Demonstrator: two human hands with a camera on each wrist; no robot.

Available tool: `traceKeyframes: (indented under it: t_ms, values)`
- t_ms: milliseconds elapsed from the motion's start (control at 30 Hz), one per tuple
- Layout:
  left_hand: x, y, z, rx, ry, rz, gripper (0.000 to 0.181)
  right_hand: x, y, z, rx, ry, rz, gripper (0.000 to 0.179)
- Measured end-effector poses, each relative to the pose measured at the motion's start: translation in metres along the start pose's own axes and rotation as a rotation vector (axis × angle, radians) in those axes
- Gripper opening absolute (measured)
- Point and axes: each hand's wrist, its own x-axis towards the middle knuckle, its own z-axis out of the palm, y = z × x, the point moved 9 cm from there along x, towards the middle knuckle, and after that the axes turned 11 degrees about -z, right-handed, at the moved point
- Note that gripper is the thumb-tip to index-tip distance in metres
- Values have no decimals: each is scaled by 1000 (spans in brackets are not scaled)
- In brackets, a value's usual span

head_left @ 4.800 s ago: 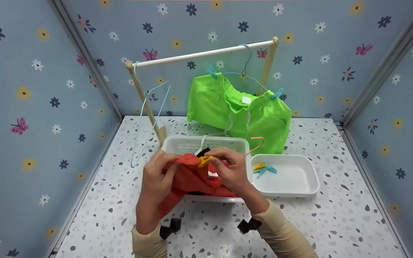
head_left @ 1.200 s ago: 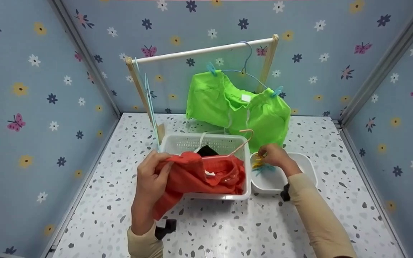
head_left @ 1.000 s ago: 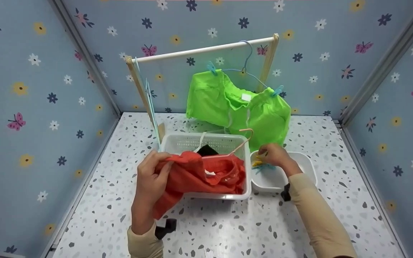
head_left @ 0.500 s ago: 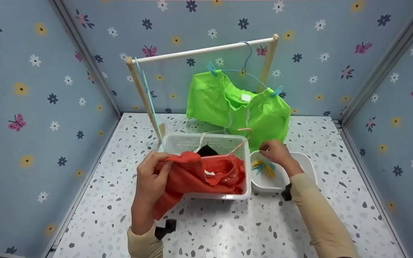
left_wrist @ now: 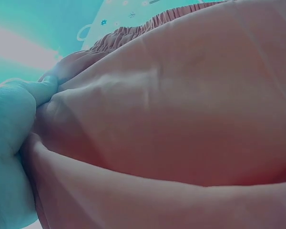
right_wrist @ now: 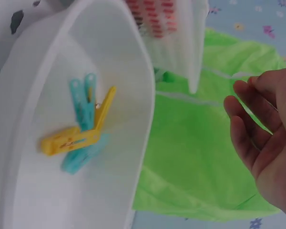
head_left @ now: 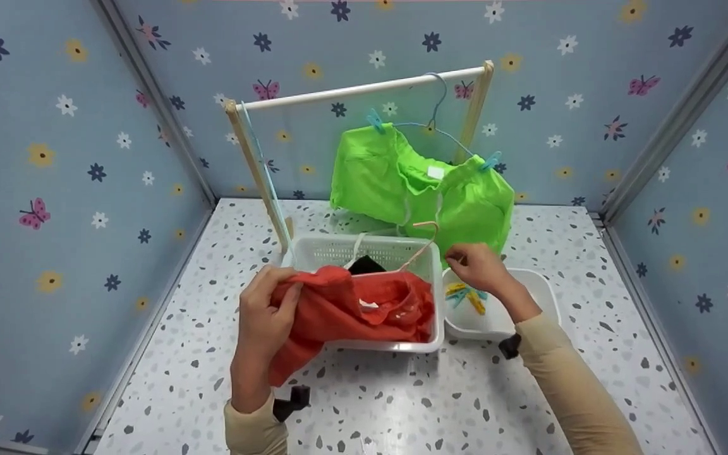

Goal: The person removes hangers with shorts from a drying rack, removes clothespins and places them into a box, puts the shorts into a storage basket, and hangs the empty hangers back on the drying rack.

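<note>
My left hand [head_left: 266, 316] pinches one side of the waistband of red elastic-waisted pants [head_left: 332, 313], which lie partly in a white perforated basket [head_left: 389, 346]. The gathered waistband [left_wrist: 148, 26] shows in the left wrist view. From the pants rises the hook of a pink hanger [head_left: 428, 243]. My right hand [head_left: 481, 265] is above the back left edge of a white tray [head_left: 493, 335]. Its fingers [right_wrist: 248, 133] are loosely bent, with nothing seen between them. In the tray lie yellow clothespins [right_wrist: 69, 140] and light blue clothespins [right_wrist: 81, 102].
Behind the basket, green shorts [head_left: 364, 167] hang from a blue hanger [head_left: 446, 136], clipped by blue clothespins [head_left: 489, 161], on a rack with a white bar [head_left: 339, 91]. A bare light blue hanger [head_left: 272, 186] hangs at the rack's left. Something black [head_left: 366, 265] lies in the basket.
My right hand took a yellow clothespin from the waistband to the tray and let it go there, then shifted slightly left. My left hand keeps its grip. The bare hanger has swung.
</note>
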Motion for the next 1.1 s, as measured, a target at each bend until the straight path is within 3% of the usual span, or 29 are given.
traceKeyframes:
  t_ms: [167, 300, 533, 767, 933, 1100]
  values:
    - [-1, -9, -3, 86, 19, 5, 12, -4, -33, 24, 241, -102, -54, 22]
    - [-2, -10, -6, 209, 47, 11, 7, -11, -53, 50, 411, -185, -64, 38]
    - [-3, -9, -6, 427, 42, 17, 20, -14, -65, 80, 462, -221, -36, 39]
    - [-7, -6, -4, 539, -21, 18, 18, -8, -68, 88, 440, -154, -32, 20]
    - [-7, -7, -3, 629, -46, -5, 20, -1, -71, 89, 463, -42, -42, 3]
    - [-6, -11, -7, 695, -50, -39, 21, 2, -78, 85, 521, 99, -58, 11]
